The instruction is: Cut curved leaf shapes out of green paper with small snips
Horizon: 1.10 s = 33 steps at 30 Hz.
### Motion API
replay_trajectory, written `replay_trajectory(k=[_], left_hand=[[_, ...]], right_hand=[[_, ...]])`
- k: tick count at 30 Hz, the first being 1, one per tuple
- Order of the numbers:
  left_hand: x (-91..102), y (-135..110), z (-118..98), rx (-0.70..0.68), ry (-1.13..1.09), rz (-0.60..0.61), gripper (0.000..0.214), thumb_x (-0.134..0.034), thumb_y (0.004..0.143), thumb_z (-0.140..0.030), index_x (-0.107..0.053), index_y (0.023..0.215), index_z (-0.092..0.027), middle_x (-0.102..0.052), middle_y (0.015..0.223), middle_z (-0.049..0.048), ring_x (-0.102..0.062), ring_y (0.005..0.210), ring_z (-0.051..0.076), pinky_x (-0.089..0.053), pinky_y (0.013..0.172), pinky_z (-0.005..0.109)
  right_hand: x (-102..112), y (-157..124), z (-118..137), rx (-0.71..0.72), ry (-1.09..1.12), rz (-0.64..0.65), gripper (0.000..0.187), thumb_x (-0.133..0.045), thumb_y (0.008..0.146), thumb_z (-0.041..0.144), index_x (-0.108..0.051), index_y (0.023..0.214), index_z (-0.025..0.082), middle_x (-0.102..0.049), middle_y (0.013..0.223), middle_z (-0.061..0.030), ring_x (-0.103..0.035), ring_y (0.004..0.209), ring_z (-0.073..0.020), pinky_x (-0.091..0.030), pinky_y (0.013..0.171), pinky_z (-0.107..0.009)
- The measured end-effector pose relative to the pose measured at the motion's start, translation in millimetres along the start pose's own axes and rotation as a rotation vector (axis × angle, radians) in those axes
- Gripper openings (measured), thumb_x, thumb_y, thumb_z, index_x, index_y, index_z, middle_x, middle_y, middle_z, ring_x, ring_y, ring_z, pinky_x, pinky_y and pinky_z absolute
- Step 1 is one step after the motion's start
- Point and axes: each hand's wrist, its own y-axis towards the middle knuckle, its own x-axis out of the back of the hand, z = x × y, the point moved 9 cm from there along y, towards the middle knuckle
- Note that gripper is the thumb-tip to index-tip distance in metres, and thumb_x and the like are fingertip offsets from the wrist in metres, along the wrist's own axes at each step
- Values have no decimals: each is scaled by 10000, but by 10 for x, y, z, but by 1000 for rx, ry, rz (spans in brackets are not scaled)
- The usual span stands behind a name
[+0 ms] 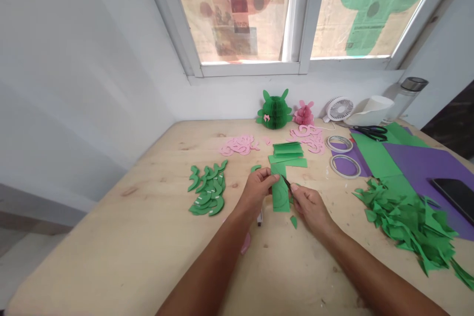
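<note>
My left hand (260, 183) pinches the upper left part of a green paper strip (280, 201), which hangs upright with curved outlines drawn on it. In my right hand (310, 206) is a pair of scissors (286, 183). Their dark blades lie at the strip's right edge, while the handles are mostly hidden by my fingers. A small green scrap (294, 221) rests on the table below the strip. Just beyond my hands lie a flat green strip (296, 162) and a folded green paper stack (288, 150). A stapler-like object (259, 218) is partly covered by my left wrist.
Curved green cutouts (211, 192) are piled at left, with pink cutouts (239, 145) behind. Green scraps (414, 222), tape rolls (345, 166), black scissors (370, 132) and a phone (454, 196) lie right. Paper figures (274, 112), a fan (339, 108) and a bottle (405, 98) stand along the wall.
</note>
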Motion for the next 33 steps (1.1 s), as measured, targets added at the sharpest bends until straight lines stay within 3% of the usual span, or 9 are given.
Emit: replay_trajectory(k=[33], left_hand=[[-14,-29,-79,-6,95,78,157,-676,632,-277,-596,634,-142,-600,587,-1,-530,520,103,-443,578,240]], right_hand=[[-67,-33,-8,-52,47,48,469,-461,788,586,-511,597,161,-250,387,92,-194,373,-62,-136,381,-216]])
